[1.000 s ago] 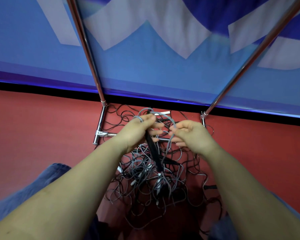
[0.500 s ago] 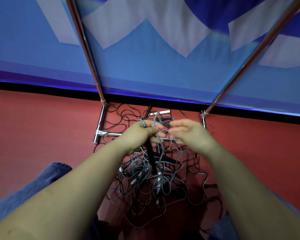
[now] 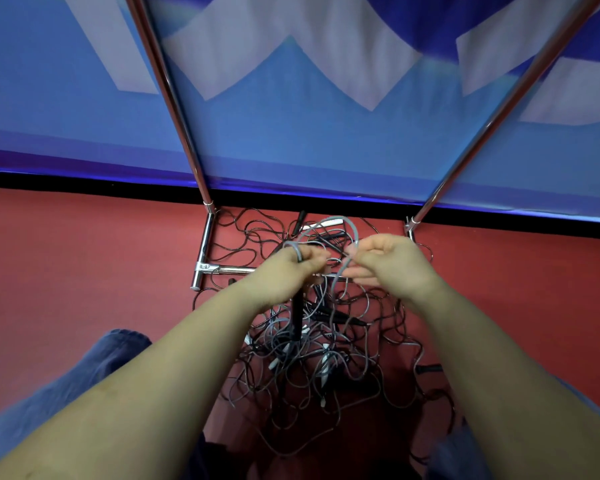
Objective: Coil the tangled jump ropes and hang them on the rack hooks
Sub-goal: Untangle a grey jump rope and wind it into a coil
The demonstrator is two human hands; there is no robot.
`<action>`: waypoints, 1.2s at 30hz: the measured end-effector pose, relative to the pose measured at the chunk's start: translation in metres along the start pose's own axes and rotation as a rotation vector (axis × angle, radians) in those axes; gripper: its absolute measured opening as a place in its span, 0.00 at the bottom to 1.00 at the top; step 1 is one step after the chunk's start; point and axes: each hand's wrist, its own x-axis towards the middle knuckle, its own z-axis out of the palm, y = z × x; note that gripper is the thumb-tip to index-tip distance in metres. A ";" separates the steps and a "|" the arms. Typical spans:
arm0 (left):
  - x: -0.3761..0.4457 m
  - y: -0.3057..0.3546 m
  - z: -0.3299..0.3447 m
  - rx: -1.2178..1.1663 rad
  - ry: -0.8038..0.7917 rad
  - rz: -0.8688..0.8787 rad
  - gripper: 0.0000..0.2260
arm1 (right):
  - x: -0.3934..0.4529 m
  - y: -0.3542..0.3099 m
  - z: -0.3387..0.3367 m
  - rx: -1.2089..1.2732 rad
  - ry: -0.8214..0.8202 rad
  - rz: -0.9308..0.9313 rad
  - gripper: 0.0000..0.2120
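A tangled heap of grey and black jump ropes (image 3: 326, 344) lies on the red floor between my knees. My left hand (image 3: 284, 271) grips a grey rope (image 3: 329, 221) looped over its fingers, together with a black handle (image 3: 296, 318) that hangs down from the fist. My right hand (image 3: 385, 261) pinches the same grey rope, which arches between the two hands above the heap. The chrome rack's base bar (image 3: 236, 270) lies just behind the hands, and its two poles (image 3: 174, 98) rise toward the top of the frame. No hooks are in view.
A blue and white banner wall (image 3: 291, 133) stands right behind the rack, with a black strip at its foot. Red floor (image 3: 84, 271) spreads to the left and right. My knees in blue trousers (image 3: 94, 372) flank the heap. A loose black handle (image 3: 428, 368) lies at the right.
The grey loop between my hands has widened again into an arch, after being drawn in tight half a second ago. Both hands stay over the heap.
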 end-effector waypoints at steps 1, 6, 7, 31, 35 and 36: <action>-0.001 -0.003 0.002 0.083 -0.048 -0.008 0.10 | 0.000 -0.001 -0.002 0.076 0.029 0.007 0.04; -0.002 0.000 0.005 0.057 -0.080 -0.005 0.07 | -0.001 -0.005 -0.007 0.431 0.075 0.075 0.03; -0.002 0.000 0.004 0.065 -0.061 0.020 0.07 | -0.001 -0.006 -0.008 0.482 0.060 0.086 0.03; -0.001 -0.006 0.003 0.165 -0.099 -0.032 0.09 | 0.000 -0.003 -0.003 0.368 0.044 0.122 0.02; -0.003 -0.001 0.008 0.045 -0.096 -0.022 0.08 | 0.000 -0.005 -0.006 0.532 0.060 0.121 0.03; -0.002 0.000 0.007 0.016 -0.071 -0.016 0.08 | 0.001 -0.005 -0.007 0.551 0.050 0.111 0.03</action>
